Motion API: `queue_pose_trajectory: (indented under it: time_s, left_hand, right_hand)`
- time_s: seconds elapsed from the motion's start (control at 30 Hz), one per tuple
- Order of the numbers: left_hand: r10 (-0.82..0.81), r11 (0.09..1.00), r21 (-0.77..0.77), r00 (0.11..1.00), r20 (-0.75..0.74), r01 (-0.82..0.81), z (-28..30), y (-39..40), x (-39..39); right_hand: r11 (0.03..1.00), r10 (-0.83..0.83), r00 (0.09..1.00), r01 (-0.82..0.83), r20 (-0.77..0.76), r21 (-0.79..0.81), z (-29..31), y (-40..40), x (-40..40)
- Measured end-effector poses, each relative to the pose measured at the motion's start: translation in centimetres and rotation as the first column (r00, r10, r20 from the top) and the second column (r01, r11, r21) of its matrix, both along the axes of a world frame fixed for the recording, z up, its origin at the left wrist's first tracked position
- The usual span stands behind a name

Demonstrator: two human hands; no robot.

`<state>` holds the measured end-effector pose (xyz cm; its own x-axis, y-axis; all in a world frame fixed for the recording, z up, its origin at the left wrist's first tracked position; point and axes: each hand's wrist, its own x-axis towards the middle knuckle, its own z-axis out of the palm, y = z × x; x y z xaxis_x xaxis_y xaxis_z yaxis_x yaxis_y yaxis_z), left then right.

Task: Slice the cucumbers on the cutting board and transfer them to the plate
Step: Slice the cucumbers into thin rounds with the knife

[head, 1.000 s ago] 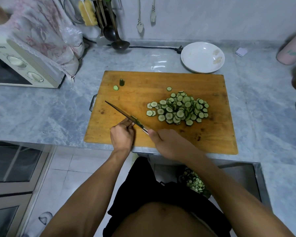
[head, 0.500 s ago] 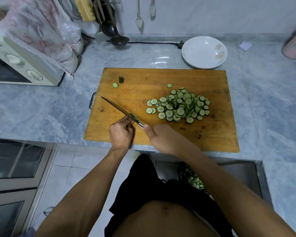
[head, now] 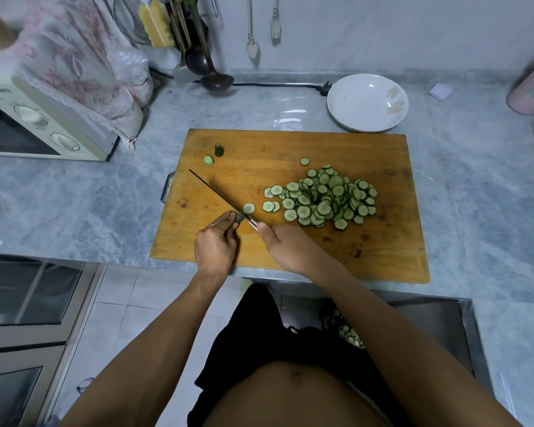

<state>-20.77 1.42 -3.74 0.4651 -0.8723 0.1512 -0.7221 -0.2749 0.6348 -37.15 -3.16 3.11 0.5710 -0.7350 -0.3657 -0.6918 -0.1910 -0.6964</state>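
Note:
A wooden cutting board (head: 321,146) lies on the grey marble counter. A heap of thin cucumber slices (head: 324,198) covers its middle right. My left hand (head: 216,245) pinches a short cucumber stub (head: 238,217) near the board's front left. My right hand (head: 290,248) grips the handle of a knife (head: 216,194), whose blade runs diagonally up-left and rests against the stub. One fresh slice (head: 249,208) lies just right of the blade. Two cut-off ends (head: 214,155) sit at the board's far left. The white plate (head: 367,101) stands behind the board, with nothing on it.
A cream microwave (head: 40,131) under a floral cloth stands at the left. Ladles and utensils (head: 198,53) hang at the back wall, with a black cable (head: 278,85) along it. A pink container (head: 532,90) is at the far right. A sink (head: 429,322) sits below the board's right.
A new slice has dropped to the right of the blade. The stub in my left hand is shorter, and both hands stay at the board's front left.

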Motion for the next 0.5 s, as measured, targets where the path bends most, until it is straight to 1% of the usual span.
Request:
queue_pose_trajectory:
  time_s: [0.1, 0.13, 0.17, 0.2, 0.27, 0.3, 0.33, 0.37, 0.4, 0.43, 0.5]
  left_hand:
    - [0.004, 1.0, 0.005, 1.0, 0.016, -0.005, 0.6, -0.3, 0.6]
    - [0.015, 1.0, -0.021, 1.0, 0.008, -0.014, 0.9, -0.3, 0.8]
    - [0.034, 0.997, -0.076, 0.999, -0.008, -0.034, 1.4, -0.2, 0.8]
    - [0.058, 0.985, -0.16, 0.998, -0.028, -0.062, 2.1, 0.0, 0.7]
    - [0.088, 0.93, -0.354, 0.995, -0.048, -0.099, 3.9, 0.4, -0.1]
    - [0.062, 0.905, -0.419, 0.998, -0.034, -0.07, 4.9, 0.5, -0.6]
    - [-0.005, 0.896, -0.444, 1.0, -0.008, 0.0, 5.8, 0.5, -1.3]
    - [-0.1, 0.9, -0.426, 0.995, 0.016, 0.097, 6.6, 0.2, -1.8]
    - [-0.207, 0.906, -0.371, 0.978, 0.031, 0.203, 7.1, -0.1, -2.3]
    - [-0.299, 0.91, -0.291, 0.954, 0.033, 0.296, 7.4, -0.6, -2.7]
    - [-0.4, 0.91, -0.107, 0.916, 0.028, 0.401, 7.4, -2.0, -3.1]
  right_hand:
    - [0.991, 0.041, 0.998, -0.033, 0.057, -0.126, 0.7, -0.1, -1.8]
    - [0.987, 0.051, 0.996, -0.04, 0.067, -0.158, 0.8, -0.2, -2.5]
    - [0.984, 0.056, 0.997, -0.047, 0.046, -0.173, 1.0, -0.4, -3.3]
    - [0.982, 0.062, 0.998, -0.062, -0.004, -0.177, 1.2, -0.7, -4.0]
    - [0.97, 0.09, 0.983, -0.123, -0.16, -0.208, 1.6, -1.3, -5.3]
    - [0.96, 0.097, 0.969, -0.152, -0.228, -0.236, 1.9, -1.4, -5.8]
    - [0.946, 0.099, 0.956, -0.176, -0.276, -0.272, 2.1, -1.4, -6.2]
    - [0.93, 0.097, 0.947, -0.196, -0.307, -0.31, 2.3, -1.4, -6.4]
    - [0.915, 0.097, 0.939, -0.215, -0.331, -0.341, 2.4, -1.3, -6.6]
    - [0.901, 0.1, 0.931, -0.235, -0.351, -0.366, 2.3, -1.3, -6.8]
    - [0.873, 0.111, 0.916, -0.276, -0.385, -0.403, 2.3, -1.1, -7.1]
